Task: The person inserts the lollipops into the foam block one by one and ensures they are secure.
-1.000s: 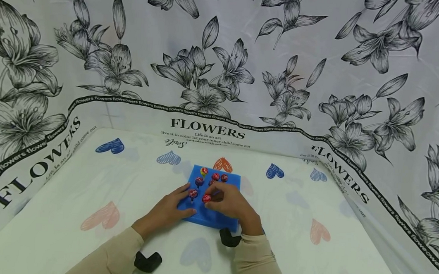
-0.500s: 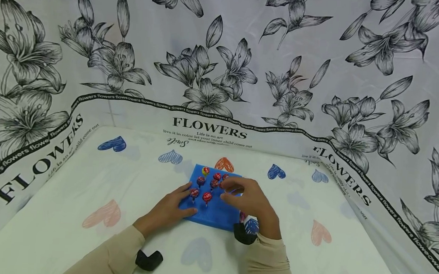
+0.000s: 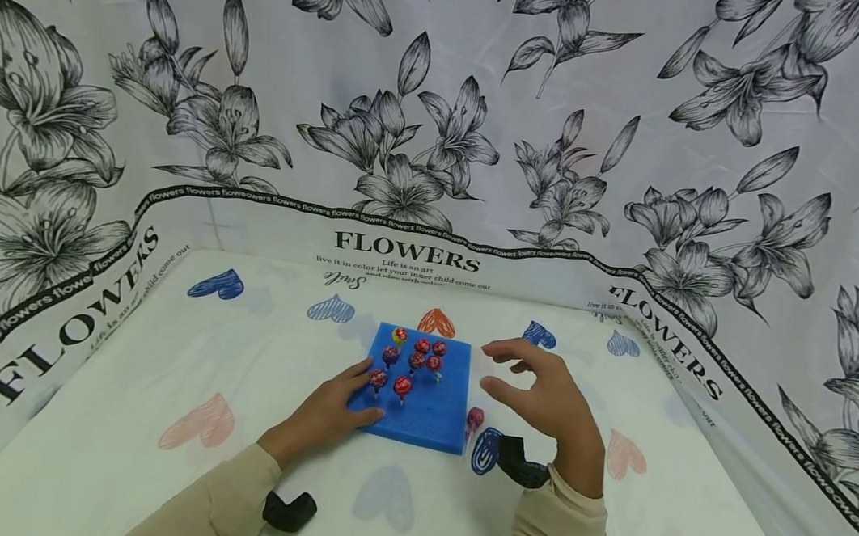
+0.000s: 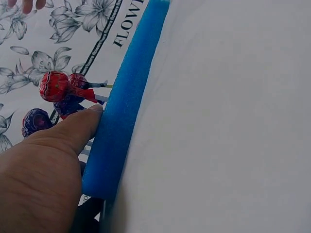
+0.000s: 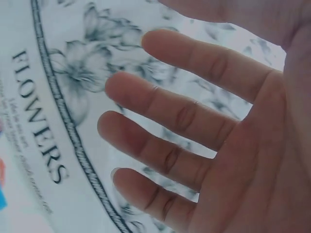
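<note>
A blue foam block [image 3: 425, 421] lies on the table with several wrapped lollipops standing in it on their sticks. My left hand [image 3: 330, 413] holds its left edge, thumb on the top face. In the left wrist view the thumb [image 4: 80, 128] lies beside the foam's edge, close to a red lollipop [image 4: 54, 86]; the other fingers are hidden there. The front lollipop [image 3: 403, 387] stands near my left thumb. Off the block's right side, my right hand [image 3: 540, 391] hovers with nothing in it, its fingers spread apart in the right wrist view.
A pinkish lollipop [image 3: 475, 418] lies on the table by the block's right edge, below my right hand. The table has a white cloth [image 3: 286, 358] printed with hearts. Behind it hangs a flower-printed curtain [image 3: 470, 197].
My right hand has let go of the front lollipop, which now stands in the foam, and has drawn away to the right past the block. My left hand stays on the edge.
</note>
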A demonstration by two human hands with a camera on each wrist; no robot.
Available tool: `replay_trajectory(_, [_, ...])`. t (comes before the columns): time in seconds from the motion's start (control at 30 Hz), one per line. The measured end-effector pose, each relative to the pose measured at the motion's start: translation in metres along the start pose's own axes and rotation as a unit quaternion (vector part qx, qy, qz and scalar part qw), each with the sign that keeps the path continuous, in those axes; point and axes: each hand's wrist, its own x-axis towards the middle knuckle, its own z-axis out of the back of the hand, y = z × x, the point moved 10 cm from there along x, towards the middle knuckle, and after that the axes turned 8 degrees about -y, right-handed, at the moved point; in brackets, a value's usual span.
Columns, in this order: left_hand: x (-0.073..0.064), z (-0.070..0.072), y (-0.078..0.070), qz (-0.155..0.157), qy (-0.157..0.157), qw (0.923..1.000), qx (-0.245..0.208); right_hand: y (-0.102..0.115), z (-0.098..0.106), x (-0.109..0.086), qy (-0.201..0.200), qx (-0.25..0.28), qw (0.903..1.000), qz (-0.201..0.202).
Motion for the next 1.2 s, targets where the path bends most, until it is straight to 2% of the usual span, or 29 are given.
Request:
replay_trajectory(0.17, [0.0,0.001,0.0,-0.004,0.0,1.0,0.0,-0.007,0.019,-0.008,-0.015,0.004,0.9999,-0.006])
replay_trajectory(0.3, [0.0,0.002,0.0,-0.009,-0.006,0.9999,0.001,-0.037,0.02,-0.012,0.005,0.017,0.9978,-0.065])
replay_trajectory(0.47, [-0.002,0.001,0.002,-0.003,-0.002,1.0,-0.006,-0.084,0.008,-0.022,0.033,0.037,0.9864,-0.157])
replay_trajectory(0.67, [-0.003,0.0,0.002,0.002,0.0,1.0,-0.007,-0.124,-0.014,-0.03,0.049,0.082,0.9757,-0.197])
replay_trajectory(0.87, [-0.003,-0.001,0.002,0.004,0.001,1.0,-0.007,-0.156,-0.049,-0.041,0.088,0.112,0.9564,-0.255])
replay_trajectory(1.03, [-0.002,-0.002,0.001,-0.001,0.003,1.0,-0.003,-0.164,-0.067,-0.046,0.128,0.12,0.9474,-0.267])
replay_trajectory(1.2, [0.0,-0.001,-0.001,-0.01,0.0,1.0,0.001,-0.158,-0.075,-0.043,0.157,0.132,0.9458,-0.252])
